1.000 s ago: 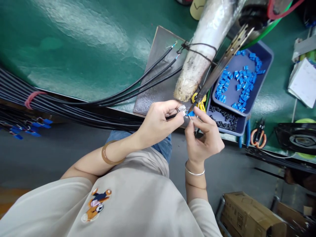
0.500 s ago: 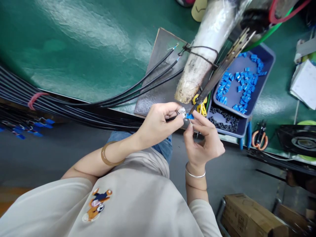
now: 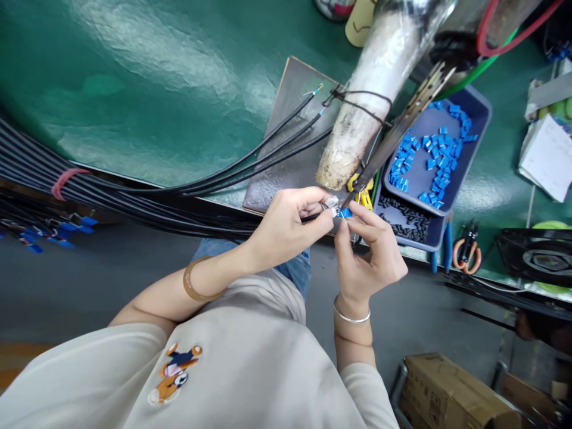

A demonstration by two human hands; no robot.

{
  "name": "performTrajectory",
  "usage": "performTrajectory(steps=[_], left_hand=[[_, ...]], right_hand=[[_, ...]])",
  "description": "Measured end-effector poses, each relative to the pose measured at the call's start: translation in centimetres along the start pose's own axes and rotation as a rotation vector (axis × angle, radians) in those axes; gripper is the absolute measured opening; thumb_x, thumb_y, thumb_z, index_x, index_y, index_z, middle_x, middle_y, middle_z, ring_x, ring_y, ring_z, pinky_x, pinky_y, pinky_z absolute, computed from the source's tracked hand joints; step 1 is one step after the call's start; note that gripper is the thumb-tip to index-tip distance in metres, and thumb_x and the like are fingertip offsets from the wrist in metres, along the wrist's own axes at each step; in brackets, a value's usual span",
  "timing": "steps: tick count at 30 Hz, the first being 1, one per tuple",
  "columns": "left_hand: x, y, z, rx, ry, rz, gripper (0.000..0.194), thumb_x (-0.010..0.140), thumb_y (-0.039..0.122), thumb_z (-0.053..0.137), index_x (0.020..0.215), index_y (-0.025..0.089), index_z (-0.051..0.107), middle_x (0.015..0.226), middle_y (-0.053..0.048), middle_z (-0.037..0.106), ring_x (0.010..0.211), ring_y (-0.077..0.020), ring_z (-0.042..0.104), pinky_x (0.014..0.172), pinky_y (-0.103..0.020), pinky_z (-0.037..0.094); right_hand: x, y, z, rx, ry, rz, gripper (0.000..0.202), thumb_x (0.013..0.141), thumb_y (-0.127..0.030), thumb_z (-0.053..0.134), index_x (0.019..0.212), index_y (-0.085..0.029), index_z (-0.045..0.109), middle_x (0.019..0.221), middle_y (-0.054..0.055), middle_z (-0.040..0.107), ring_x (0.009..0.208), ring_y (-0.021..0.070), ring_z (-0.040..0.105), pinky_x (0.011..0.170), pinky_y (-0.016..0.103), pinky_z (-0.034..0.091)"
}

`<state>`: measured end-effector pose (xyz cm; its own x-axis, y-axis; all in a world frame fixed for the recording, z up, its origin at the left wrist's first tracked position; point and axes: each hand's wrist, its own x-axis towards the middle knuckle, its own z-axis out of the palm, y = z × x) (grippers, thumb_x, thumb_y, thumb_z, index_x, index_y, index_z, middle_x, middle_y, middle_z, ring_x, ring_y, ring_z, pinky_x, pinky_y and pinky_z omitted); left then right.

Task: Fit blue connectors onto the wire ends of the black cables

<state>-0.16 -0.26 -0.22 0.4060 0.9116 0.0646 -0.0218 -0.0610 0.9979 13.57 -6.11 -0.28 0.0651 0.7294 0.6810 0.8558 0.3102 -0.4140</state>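
My left hand [image 3: 290, 223] pinches the end of a black cable [image 3: 311, 218], with pale stripped strands showing at its fingertips. Just beyond these sits a small blue connector [image 3: 345, 212], held at the fingertips of my right hand [image 3: 370, 241]. A thin light wire [image 3: 342, 217] shows by my right thumb; how it is gripped is hard to see. From the upper right a soldering iron [image 3: 379, 158] slants down, its tip close to the connector. The exact contact between tip, strands and connector is too small to tell.
A white fume pipe [image 3: 357, 119] hangs over a dark plate [image 3: 272, 185] bearing stripped cable ends. Stacked bins [image 3: 480, 119] hold blue connectors and black parts. Pliers [image 3: 467, 253] lie at the bench edge. Bundled black cables [image 3: 102, 187] run left. A cardboard box [image 3: 447, 387] stands below.
Both hands hold nearly the same pose; the fingertips and blue connector shift only slightly. The view has moved a little, so the bench items appear displaced.
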Motion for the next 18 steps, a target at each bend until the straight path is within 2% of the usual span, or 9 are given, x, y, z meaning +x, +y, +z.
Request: performTrajectory(steps=[13, 18], left_hand=[[-0.17, -0.42, 0.2, 0.107, 0.028, 0.072, 0.013, 0.086, 0.012, 0.053, 0.073, 0.014, 0.057, 0.055, 0.007, 0.039, 0.051, -0.0047, 0.031, 0.048, -0.019, 0.028], [-0.26, -0.15, 0.15, 0.147, 0.031, 0.125, 0.012, 0.088, 0.016, 0.054, 0.077, 0.013, 0.06, 0.055, 0.006, 0.044, 0.051, -0.0051, 0.035, 0.049, -0.02, 0.03]], right_hand=[[-0.15, -0.05, -0.04, 0.017, -0.011, 0.029, 0.019, 0.079, -0.007, 0.072, 0.091, -0.021, 0.065, 0.104, 0.003, 0.077, 0.093, 0.0156, 0.075, 0.085, 0.029, 0.063], [0.04, -0.36, 0.0, 0.014, 0.021, 0.041, 0.021, 0.078, -0.006, 0.073, 0.091, -0.021, 0.068, 0.103, 0.003, 0.077, 0.092, 0.0156, 0.075, 0.085, 0.03, 0.063]])
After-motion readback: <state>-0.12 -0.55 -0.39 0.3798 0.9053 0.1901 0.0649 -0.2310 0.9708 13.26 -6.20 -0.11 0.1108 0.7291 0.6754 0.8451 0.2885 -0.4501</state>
